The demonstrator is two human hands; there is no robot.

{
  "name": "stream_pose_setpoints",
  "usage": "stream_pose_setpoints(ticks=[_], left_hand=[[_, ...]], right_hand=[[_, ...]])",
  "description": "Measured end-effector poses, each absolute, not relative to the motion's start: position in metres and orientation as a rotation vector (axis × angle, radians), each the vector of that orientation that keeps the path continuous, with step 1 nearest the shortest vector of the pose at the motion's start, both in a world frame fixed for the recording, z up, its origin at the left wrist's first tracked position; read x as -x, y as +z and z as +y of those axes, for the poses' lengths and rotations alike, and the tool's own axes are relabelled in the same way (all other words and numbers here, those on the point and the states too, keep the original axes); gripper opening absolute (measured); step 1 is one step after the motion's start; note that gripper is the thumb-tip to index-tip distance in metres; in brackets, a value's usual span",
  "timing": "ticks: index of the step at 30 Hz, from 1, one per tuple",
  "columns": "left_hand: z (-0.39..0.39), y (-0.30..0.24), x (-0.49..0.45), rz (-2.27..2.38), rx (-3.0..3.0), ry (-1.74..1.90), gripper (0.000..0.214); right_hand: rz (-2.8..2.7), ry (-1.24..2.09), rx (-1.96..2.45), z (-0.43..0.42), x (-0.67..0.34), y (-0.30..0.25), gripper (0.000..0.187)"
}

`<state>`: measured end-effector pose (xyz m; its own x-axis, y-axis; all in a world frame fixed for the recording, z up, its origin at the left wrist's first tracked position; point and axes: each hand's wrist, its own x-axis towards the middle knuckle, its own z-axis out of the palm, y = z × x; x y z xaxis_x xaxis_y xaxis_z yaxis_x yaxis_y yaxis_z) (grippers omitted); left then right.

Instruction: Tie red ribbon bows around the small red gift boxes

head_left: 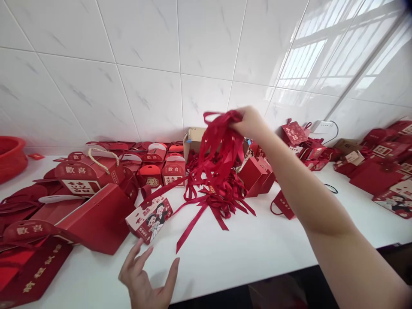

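My right hand (249, 123) is raised over the back of the white counter (244, 249) and closed on a bunch of red ribbons (220, 148) that hang down from it. Below them lies a heap of red ribbon bows (217, 199). My left hand (146, 279) hovers near the counter's front edge with fingers spread and holds nothing. Just beyond it lies a small red and white gift box with a cartoon couple (149, 218), tipped on its side.
Large red gift bags with gold characters (86, 176) crowd the left side, several lying flat. Small red boxes (162, 167) line the tiled wall beside a cardboard box (193, 139). More red boxes (380, 167) fill the right. A red basin (11, 156) stands far left.
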<state>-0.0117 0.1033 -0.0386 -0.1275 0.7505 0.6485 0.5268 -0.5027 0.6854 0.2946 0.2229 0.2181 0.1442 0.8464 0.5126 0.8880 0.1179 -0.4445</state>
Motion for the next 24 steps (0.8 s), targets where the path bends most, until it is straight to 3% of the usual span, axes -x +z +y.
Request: stream_pose_setpoints(ticks=[5,10,15,17,19,22,24], left_hand=[[0.108,-0.038,-0.003,1.263,-1.642,1.479,0.048],[0.114,-0.031,-0.005,1.219,-1.357,1.419,0.057],[0.117,-0.013,-0.009,0.719,-0.889,1.126,0.101],[0.121,-0.012,-0.014,0.641,-0.742,1.016,0.107],[0.126,-0.015,-0.019,0.734,-0.636,0.985,0.093],[0.132,-0.026,-0.021,0.955,-0.5,0.947,0.049],[0.134,-0.037,-0.017,1.074,-0.441,0.962,0.034]], right_hand=[[-1.74,0.036,1.421,0.197,-0.28,0.259,0.023],[-1.628,0.402,1.19,0.199,-0.27,0.258,0.02],[-1.808,0.513,1.119,0.172,-0.209,0.173,0.022],[-2.014,0.457,1.145,0.154,-0.179,0.121,0.022],[-2.357,0.531,1.036,0.143,-0.166,0.078,0.011],[-2.569,0.769,0.82,0.152,-0.184,0.046,0.035],[-2.317,0.742,1.294,0.173,-0.212,0.04,0.026]])
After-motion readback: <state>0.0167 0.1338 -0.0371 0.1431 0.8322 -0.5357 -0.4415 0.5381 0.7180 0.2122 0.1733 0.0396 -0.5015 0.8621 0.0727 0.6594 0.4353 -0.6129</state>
